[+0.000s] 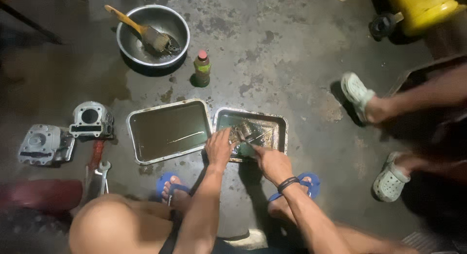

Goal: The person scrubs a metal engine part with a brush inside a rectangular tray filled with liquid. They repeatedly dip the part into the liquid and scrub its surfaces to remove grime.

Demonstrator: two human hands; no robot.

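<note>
**Greasy metal parts handled in a small steel tray**

Metal, dark with oil, is what both hands work on: small grey engine parts (242, 132) lie in the shallow rectangular steel tray (278, 130), which holds a thin film of greenish liquid. The left hand (220, 148) curls loosely over the tray's near-left edge, fingers touching the parts. The right hand (273, 162), a black band at its wrist, is closed around a thin tool (258, 137) whose tip reaches the parts.

Just beside it on the left, a larger rectangular steel tray (141, 118) holds dark murky liquid. Farther off, a round steel bowl (127, 26) contains a wooden-handled brush (141, 31); a small green bottle with a red cap (202, 68) stands near it.

Bare stained concrete lies beyond the trays. Two grey cylinder castings (63, 133) and a wrench (103, 173) rest well apart at left; another person's feet in pale clogs (372, 132) stand at right.
</note>
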